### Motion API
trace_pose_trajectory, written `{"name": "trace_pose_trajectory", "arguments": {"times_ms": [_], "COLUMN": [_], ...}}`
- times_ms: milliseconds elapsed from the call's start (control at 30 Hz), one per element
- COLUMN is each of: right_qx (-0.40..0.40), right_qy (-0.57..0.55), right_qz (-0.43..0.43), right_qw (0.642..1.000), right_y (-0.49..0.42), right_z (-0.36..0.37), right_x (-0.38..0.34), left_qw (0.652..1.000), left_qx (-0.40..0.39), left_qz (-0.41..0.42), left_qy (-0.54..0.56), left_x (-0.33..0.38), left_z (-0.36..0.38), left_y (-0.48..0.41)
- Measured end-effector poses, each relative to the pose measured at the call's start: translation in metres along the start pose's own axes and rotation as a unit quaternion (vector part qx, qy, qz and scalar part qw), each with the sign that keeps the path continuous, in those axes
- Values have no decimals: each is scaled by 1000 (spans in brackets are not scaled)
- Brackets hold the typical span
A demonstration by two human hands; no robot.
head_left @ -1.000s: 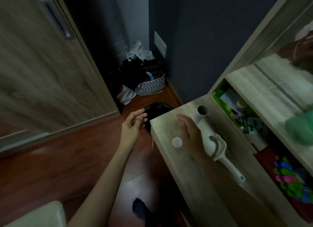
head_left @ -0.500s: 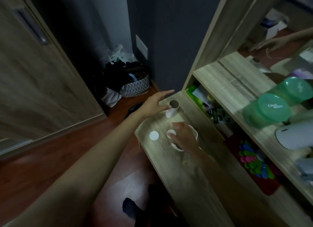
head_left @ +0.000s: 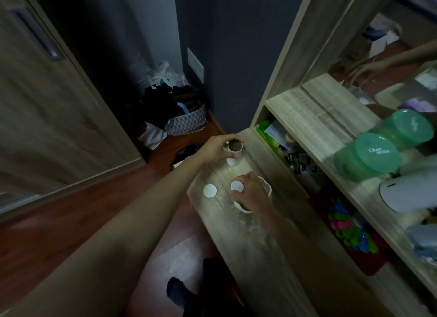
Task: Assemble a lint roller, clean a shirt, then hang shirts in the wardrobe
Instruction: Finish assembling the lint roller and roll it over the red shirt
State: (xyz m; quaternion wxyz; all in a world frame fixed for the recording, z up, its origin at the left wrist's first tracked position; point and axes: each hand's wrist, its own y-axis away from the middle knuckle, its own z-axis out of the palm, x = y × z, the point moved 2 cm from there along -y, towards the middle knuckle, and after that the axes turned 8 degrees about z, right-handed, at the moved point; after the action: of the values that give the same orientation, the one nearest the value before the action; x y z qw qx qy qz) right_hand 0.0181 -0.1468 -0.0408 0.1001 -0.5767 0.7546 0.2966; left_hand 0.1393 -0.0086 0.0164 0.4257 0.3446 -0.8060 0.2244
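Matt woodgrain shelf (head_left: 255,241); glossy wood floor (head_left: 59,222)

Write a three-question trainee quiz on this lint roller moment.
1. True or false: the left hand grips the upright roll at its top.
2. Which thing on the counter does neither hand touch? A green jar; B white disc; C basket.
3. Fill in: the right hand, curled over the white handle, is on the white disc's ___ side.
Key: 1 true; 2 B; 3 right.
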Motion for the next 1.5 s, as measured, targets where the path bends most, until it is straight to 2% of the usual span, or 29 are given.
{"name": "trace_pose_trajectory", "arguments": {"times_ms": [167,300,500,567,667,767,1033,1367,1400,1500], "right_qx": [41,53,39,37,30,11,-3,49,46,22], "right_qy": [-52,-187,-398,-420,-431,-431,-439,-411,-423,-513], "right_qz": [21,74,57,40,6,-18,-15,7,19,71], "right_qw": [998,978,915,906,902,902,899,910,905,855], "right_y": [7,11,13,15,20,26,40,43,43,44], "right_z": [-12,-22,-39,-42,-44,-44,-47,-32,-30,-27], "right_x": [-6,-13,-33,-41,-52,-59,-67,-62,-61,-61], "left_qw": [993,964,864,831,810,802,803,795,796,800], "left_qx": [100,203,290,304,310,312,293,292,289,276], "left_qz": [-38,-75,-167,-177,-181,-189,-197,-200,-199,-200], "left_qy": [56,153,375,431,465,474,480,492,494,494], "left_x": [-8,-6,4,6,6,4,2,1,0,-2], "left_z": [-16,-28,-27,-23,-16,-12,-12,-6,-4,0], "left_y": [28,62,107,116,125,131,137,134,133,132]}}
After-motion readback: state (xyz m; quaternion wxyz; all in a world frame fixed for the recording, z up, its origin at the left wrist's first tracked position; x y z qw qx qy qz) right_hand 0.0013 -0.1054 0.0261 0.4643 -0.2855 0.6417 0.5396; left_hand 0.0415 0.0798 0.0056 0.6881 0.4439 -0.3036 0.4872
